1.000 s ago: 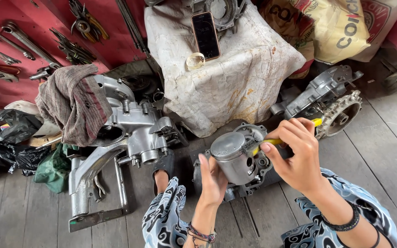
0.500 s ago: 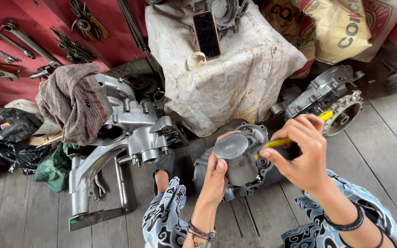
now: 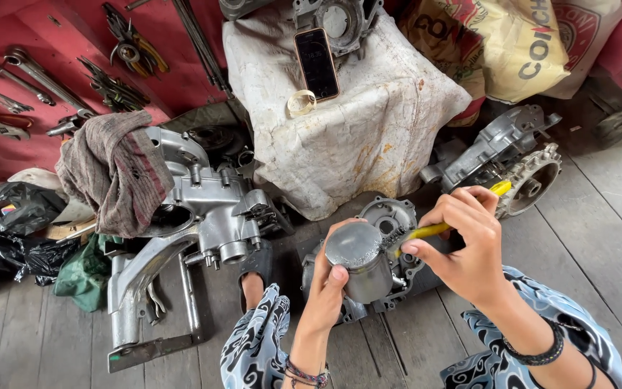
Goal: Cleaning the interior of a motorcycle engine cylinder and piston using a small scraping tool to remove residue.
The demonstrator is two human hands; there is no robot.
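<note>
Two hands work on: our left hand [image 3: 329, 288] holds the grey piston [image 3: 360, 261] in its grip, now tipped crown-up over the engine case [image 3: 390, 216], while our right hand [image 3: 466, 248] grips the yellow brush [image 3: 444, 225], bristles now at its rim.

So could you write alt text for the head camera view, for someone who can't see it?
Seen from above, a person's left hand holds a grey metal piston while the right hand works a yellow-handled brush against its rim, over an engine casing on a wooden plank floor. A smartphone lies on a cloth-covered block behind.
</note>
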